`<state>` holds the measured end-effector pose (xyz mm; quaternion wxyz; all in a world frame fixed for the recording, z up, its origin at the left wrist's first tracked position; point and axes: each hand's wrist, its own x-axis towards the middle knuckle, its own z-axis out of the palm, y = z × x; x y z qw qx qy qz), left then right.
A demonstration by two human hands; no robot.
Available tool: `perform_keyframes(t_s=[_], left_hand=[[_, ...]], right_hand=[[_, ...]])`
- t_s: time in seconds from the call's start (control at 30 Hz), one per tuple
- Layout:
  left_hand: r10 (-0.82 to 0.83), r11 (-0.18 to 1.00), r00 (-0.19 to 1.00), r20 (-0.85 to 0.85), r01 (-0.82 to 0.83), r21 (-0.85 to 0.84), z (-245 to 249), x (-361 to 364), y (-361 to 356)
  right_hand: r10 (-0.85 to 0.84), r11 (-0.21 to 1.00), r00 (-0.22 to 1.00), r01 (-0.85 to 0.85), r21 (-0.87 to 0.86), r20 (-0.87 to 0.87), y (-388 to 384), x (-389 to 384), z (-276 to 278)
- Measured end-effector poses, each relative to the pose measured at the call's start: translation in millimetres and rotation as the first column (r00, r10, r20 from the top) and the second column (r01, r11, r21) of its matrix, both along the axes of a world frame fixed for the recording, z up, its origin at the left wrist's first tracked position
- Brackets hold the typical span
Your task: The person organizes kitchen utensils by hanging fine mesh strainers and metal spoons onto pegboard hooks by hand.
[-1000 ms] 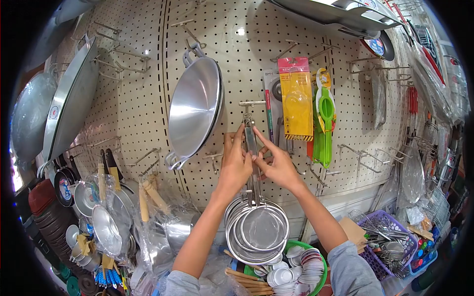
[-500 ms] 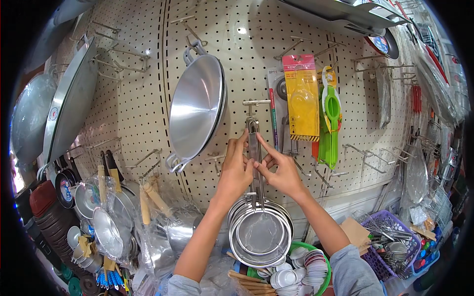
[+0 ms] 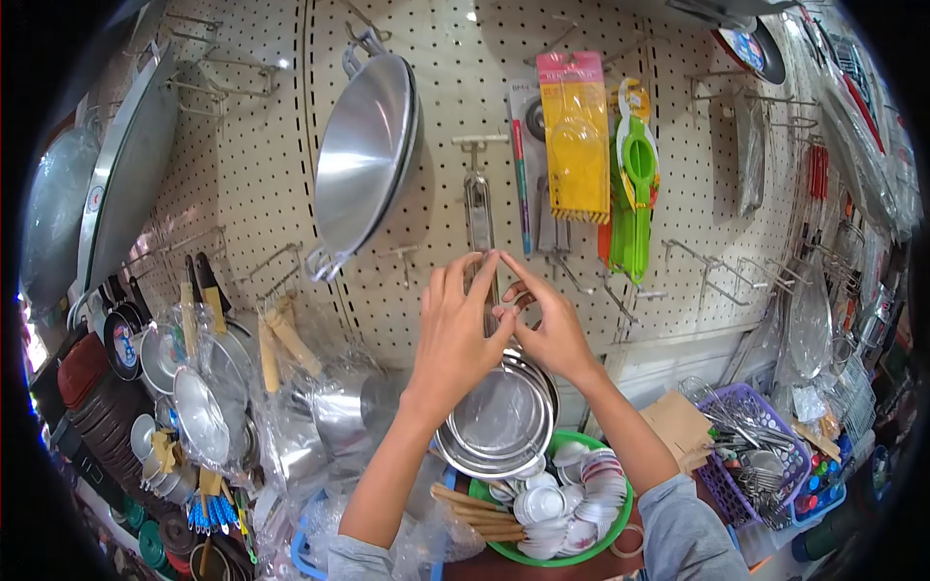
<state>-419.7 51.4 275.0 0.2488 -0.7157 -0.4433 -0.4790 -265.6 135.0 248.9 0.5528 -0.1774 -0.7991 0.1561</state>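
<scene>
A stack of metal strainers (image 3: 496, 416) hangs by long handles from a hook on the pegboard, mesh bowls at the bottom. My left hand (image 3: 460, 324) is around the lower handles from the left, its fingertips at the handle and its back partly hiding it. From the right, my right hand (image 3: 547, 324) pinches at the same handles, thumb and fingers curled. The fingertips of both hands almost meet in front of the handles. Above them the upper handle (image 3: 479, 208) shows, still on its hook. A shiny metal wok (image 3: 363, 160) hangs to the upper left.
Packaged tools in a yellow card (image 3: 578, 145) and a green squeezer (image 3: 635, 194) hang on the right. Below stands a green basin (image 3: 620, 513) of white spoons, with a purple basket (image 3: 712, 484) of utensils further right. Plastic-wrapped pans (image 3: 203, 416) hang at the left.
Both hands have slid down the handles, from near the hook to just above the strainer bowls. The camera view has shifted, so the wall things sit higher and more of the basin shows.
</scene>
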Motion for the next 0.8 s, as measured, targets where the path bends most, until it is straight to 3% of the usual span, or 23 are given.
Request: perform_keyframes(t_s=[0.07, 0.2, 0.3, 0.33, 0.43, 0.47, 0.7, 0.8], left_hand=[[-0.008, 0.999, 1.0, -0.014, 0.009, 0.031, -7.9, 16.0, -14.3], [-0.177, 0.984, 0.978, 0.112, 0.178, -0.002, -41.2, 51.4, -36.8], [-0.282, 0.944, 0.928, 0.244, 0.314, -0.104, -75.4, 80.5, -49.4], [-0.292, 0.931, 0.915, 0.278, 0.338, -0.135, -83.9, 91.4, -56.1], [-0.299, 0.888, 0.891, 0.341, 0.391, -0.242, -118.5, 118.8, -66.2], [-0.313, 0.858, 0.857, 0.408, 0.44, -0.265, -129.1, 129.4, -69.7], [-0.235, 0.741, 0.797, 0.557, 0.518, -0.428, -223.0, 203.7, -84.7], [-0.224, 0.684, 0.758, 0.612, 0.57, -0.455, -256.3, 240.3, -82.3]], right_hand=[[-0.024, 1.0, 0.999, 0.024, -0.001, -0.028, -12.3, 8.6, -18.4], [0.046, 0.994, 0.999, -0.049, -0.102, -0.026, -35.3, 38.6, -58.8], [0.122, 0.93, 0.987, -0.151, -0.336, -0.105, -61.1, 69.2, -90.1], [0.116, 0.949, 0.991, -0.13, -0.286, -0.066, -63.1, 81.8, -105.8], [0.144, 0.863, 0.984, -0.175, -0.475, -0.1, -87.0, 118.9, -140.0], [0.083, 0.888, 0.997, -0.072, -0.455, 0.004, -89.8, 133.3, -155.7], [0.14, 0.759, 0.989, -0.084, -0.646, 0.036, -133.7, 233.9, -243.5], [0.108, 0.797, 0.987, -0.014, -0.604, 0.12, -145.3, 281.5, -260.3]])
